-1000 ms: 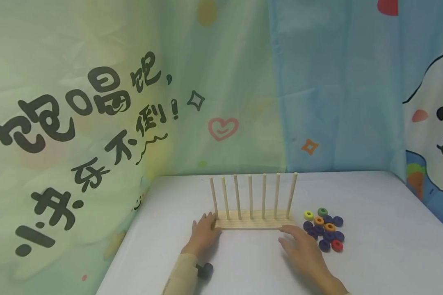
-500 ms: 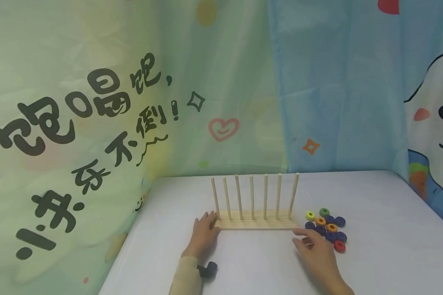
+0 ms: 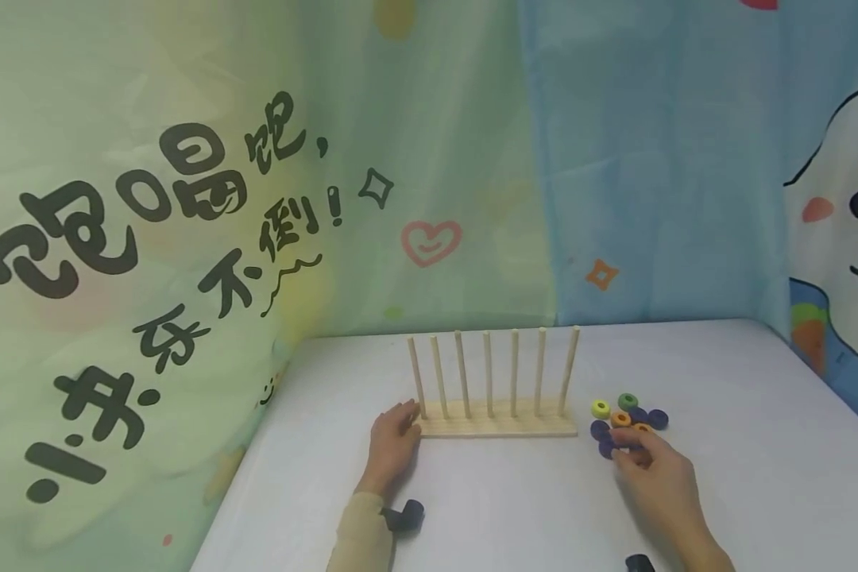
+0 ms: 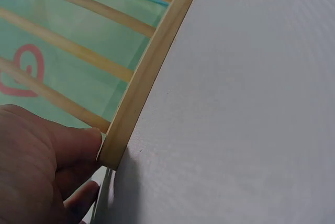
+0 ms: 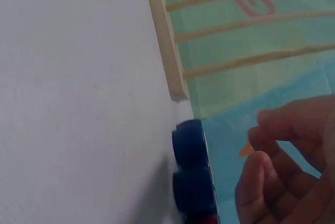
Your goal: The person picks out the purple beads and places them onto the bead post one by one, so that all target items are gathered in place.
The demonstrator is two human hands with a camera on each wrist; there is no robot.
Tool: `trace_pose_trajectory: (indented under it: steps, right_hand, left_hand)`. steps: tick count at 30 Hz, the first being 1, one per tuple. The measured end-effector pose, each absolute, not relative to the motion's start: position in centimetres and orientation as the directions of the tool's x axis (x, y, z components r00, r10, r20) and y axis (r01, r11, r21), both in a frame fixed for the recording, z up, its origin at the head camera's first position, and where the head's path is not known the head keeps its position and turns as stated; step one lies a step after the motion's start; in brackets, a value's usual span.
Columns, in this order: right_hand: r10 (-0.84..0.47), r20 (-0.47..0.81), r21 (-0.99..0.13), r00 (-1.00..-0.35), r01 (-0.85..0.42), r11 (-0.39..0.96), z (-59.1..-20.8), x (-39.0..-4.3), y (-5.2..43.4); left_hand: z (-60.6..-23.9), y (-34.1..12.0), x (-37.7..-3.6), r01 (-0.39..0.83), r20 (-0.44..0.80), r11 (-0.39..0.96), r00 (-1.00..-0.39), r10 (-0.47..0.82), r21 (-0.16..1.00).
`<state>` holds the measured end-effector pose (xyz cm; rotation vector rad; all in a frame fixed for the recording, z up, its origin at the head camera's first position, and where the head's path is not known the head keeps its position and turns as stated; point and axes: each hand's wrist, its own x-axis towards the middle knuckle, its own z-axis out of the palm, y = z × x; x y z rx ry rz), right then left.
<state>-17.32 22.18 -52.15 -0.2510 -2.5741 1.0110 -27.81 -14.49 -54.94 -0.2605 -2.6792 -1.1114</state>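
A wooden peg rack (image 3: 496, 427) stands mid-table, its row of several upright pegs bare. My left hand (image 3: 393, 445) holds the rack's left end; in the left wrist view a fingertip (image 4: 93, 139) presses on the base beside the end peg. To the right of the rack lies a cluster of small rings: yellow (image 3: 600, 409), green (image 3: 628, 402), orange (image 3: 620, 419) and several dark blue ones (image 3: 600, 430). Over the near part of the cluster is my right hand (image 3: 658, 481), fingers bent, a gap between thumb and fingers, hiding some rings. A red ring (image 5: 201, 219) peeks in below two dark blue rings (image 5: 190, 144).
A white table (image 3: 493, 508) carries everything. Printed cloth hangs behind it (image 3: 436, 159), green on the left and blue on the right. A black device (image 3: 403, 516) sits at my left wrist, another (image 3: 639, 563) near the right one.
My right hand has moved right, from the rack's front right corner to over the rings. My left hand stays at the rack's left end. The head view has tilted slightly.
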Motion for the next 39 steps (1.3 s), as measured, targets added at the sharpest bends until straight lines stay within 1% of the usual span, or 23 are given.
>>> trace_pose_trajectory:
  steps: [3,7,10,16,27,35,39]
  right_hand:
    - [0.291,0.239,-0.672,-0.926,0.059,0.739,-52.0,-17.3,22.6]
    - [0.288,0.159,-0.656,-0.944,0.117,0.746,-51.8,-17.1,23.2]
    - [0.273,0.121,-0.636,-0.954,0.136,0.759,-51.7,-16.9,23.7]
    - [0.285,0.062,-0.616,-0.956,0.188,0.765,-51.8,-16.8,24.3]
    - [0.283,0.034,-0.598,-0.958,0.207,0.774,-51.7,-16.9,24.3]
    - [0.245,0.02,-0.61,-0.969,0.182,0.771,-51.7,-16.8,23.1]
    - [0.237,0.024,-0.608,-0.971,0.174,0.775,-51.7,-16.9,22.7]
  left_hand:
    - [-54.9,-14.6,-27.8,0.237,0.266,0.694,-0.962,0.068,0.679]
    - [-55.1,-14.7,-27.8,0.248,0.272,0.687,-0.959,0.076,0.683]
    - [-55.2,-14.7,-27.8,0.247,0.27,0.681,-0.96,0.075,0.689]
    - [-55.4,-14.8,-27.8,0.244,0.261,0.682,-0.962,0.081,0.689]
    - [-55.2,-14.6,-27.7,0.237,0.248,0.68,-0.965,0.084,0.694]
    - [-55.2,-14.9,-27.9,0.232,0.254,0.686,-0.965,0.071,0.69]
    - [-55.1,-14.9,-28.2,0.253,0.267,0.677,-0.96,0.087,0.692]
